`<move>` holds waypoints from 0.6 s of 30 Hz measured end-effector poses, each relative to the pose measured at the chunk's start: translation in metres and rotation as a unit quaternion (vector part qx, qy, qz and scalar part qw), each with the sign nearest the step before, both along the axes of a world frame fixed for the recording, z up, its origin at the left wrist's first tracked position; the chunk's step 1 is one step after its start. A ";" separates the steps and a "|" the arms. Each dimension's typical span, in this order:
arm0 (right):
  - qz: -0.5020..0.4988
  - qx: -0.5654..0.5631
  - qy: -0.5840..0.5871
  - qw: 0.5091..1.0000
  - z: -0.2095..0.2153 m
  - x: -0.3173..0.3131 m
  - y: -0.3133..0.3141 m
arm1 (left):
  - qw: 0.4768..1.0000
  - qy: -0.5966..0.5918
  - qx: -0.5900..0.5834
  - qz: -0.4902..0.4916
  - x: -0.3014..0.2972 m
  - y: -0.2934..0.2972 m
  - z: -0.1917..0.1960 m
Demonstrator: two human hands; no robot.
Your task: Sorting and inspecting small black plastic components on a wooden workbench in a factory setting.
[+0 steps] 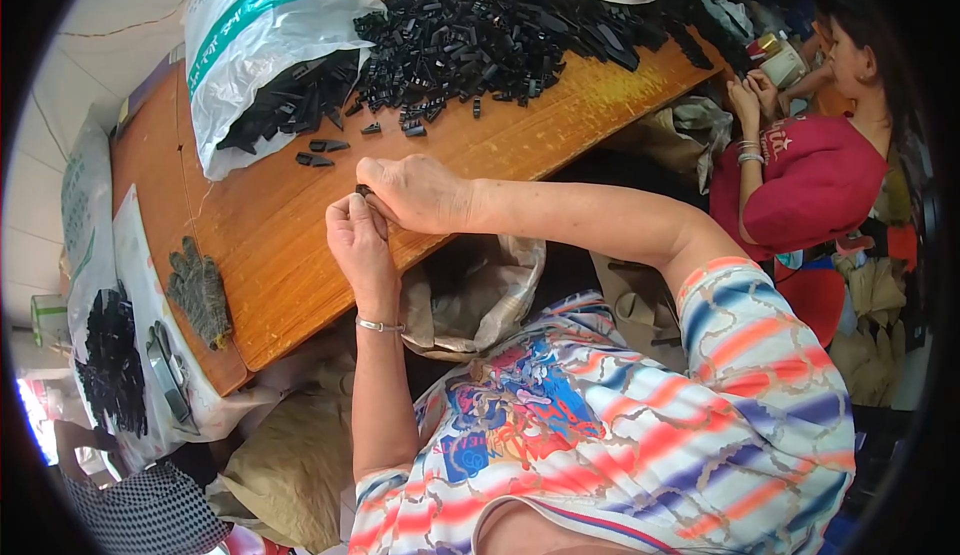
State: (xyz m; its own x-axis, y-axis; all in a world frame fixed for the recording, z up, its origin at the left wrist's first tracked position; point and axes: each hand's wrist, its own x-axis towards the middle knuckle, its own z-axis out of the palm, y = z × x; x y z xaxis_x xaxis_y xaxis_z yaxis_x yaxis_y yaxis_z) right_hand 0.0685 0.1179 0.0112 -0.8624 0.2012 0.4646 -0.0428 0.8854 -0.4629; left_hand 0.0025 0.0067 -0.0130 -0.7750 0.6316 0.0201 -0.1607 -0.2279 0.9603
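Note:
My left hand and my right hand meet above the near edge of the wooden table. Between their fingertips they pinch a small black plastic piece, mostly hidden by the fingers. Just beyond them, two black clip-like pieces lie on the wood. Farther back spreads a big heap of small black plastic pieces. At its left, a white and green plastic sack lies with its mouth toward me, and longer black parts spill from it.
A grey knitted glove rests at the table's left edge. Below my hands hangs an open pale sack. A co-worker in a red shirt sits at the right. More black parts lie on a white sheet at the left.

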 end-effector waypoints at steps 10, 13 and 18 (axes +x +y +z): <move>0.024 0.026 -0.096 0.995 0.000 -0.002 0.005 | 0.997 -0.059 -0.020 0.044 0.001 0.010 -0.009; 0.011 -0.008 -0.100 0.995 0.001 0.003 0.003 | 0.995 -0.086 -0.038 0.029 0.001 0.012 -0.006; -0.076 -0.105 -0.020 0.991 0.005 0.000 0.008 | 0.993 -0.088 0.011 -0.073 -0.011 0.009 0.015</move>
